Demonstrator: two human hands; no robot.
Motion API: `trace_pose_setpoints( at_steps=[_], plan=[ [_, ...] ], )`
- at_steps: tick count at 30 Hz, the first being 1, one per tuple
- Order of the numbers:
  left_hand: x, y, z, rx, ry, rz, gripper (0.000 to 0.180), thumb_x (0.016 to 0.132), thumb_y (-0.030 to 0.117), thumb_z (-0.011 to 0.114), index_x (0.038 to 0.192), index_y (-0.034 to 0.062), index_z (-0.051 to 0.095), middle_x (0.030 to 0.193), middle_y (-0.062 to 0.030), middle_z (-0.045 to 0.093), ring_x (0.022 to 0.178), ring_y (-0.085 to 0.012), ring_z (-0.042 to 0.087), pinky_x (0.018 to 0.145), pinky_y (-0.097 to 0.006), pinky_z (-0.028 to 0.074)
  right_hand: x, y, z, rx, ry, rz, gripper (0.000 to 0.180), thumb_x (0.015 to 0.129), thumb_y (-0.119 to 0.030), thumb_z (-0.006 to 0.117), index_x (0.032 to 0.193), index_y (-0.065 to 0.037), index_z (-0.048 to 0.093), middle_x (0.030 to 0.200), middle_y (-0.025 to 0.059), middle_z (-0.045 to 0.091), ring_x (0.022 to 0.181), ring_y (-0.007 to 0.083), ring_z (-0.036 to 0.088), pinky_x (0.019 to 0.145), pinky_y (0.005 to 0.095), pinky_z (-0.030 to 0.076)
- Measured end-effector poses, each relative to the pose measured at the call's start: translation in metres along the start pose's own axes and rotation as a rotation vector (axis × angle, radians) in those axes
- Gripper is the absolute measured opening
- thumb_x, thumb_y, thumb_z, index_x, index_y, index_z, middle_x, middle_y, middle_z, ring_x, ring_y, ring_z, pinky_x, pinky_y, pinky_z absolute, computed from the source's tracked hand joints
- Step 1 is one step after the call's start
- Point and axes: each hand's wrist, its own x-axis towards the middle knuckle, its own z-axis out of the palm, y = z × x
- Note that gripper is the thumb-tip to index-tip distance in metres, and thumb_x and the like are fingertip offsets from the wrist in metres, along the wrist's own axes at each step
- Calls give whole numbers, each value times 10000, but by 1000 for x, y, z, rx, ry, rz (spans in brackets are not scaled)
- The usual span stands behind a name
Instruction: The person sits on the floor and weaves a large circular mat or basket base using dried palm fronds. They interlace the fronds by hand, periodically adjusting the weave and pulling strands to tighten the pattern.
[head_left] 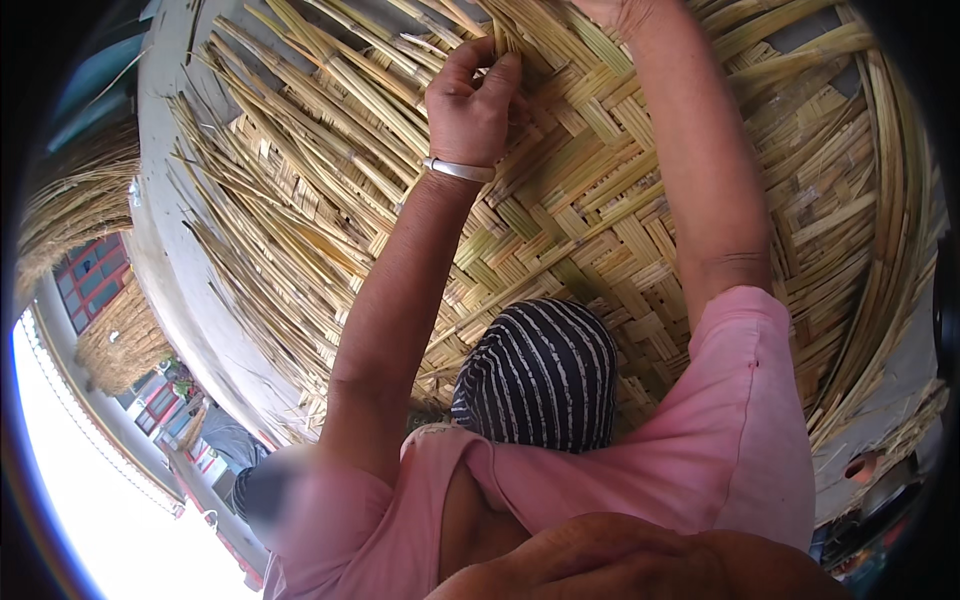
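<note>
**Left hand pinches a strip at the mat's unwoven edge**

The woven reed mat (600,230) lies ahead of both hands. The left hand (470,105) is nearer the loose reed strips (300,120), which run diagonally up-right, fingers closed on 1 strip. The right hand (610,10) is mostly cut off; its grip cannot be told. No containers show.
</note>
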Motion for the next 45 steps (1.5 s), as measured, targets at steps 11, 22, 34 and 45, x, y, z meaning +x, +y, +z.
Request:
trace_pose_setpoints(
  at_steps=[11,22,34,45],
  plan=[
    [-2,12,14,92,177,-61,359,948,135,730,1245,-47,643,839,-81,718,560,-94,624,490,-238,518,-29,-51,-35,-1072,368,3,187,901,-55,613,974,54,747,942,232,746,807,303,733,768,403,590],
    [-40,-4,17,826,257,369,334,914,129,727,1233,37,693,1238,-163,654,910,-258,695,743,-356,593,-56,-69,-33,-1416,459,143,209,844,-76,614,934,32,769,990,275,723,941,407,729,846,467,571],
    [-39,-22,24,1277,181,664,405,934,262,693,1300,90,666,1269,-97,580,1214,-323,529,1025,-477,419,-73,-98,-7,-1100,560,376,250,880,-39,543,963,62,757,1013,301,710,932,380,727,879,455,559],
    [-42,-26,23,1213,95,749,442,862,172,699,1295,89,665,1243,-71,574,1191,-294,544,977,-442,439,-98,-145,-5,-905,302,272,225,938,-88,558,977,47,733,881,253,697,792,335,691,836,457,546]
  ],
)
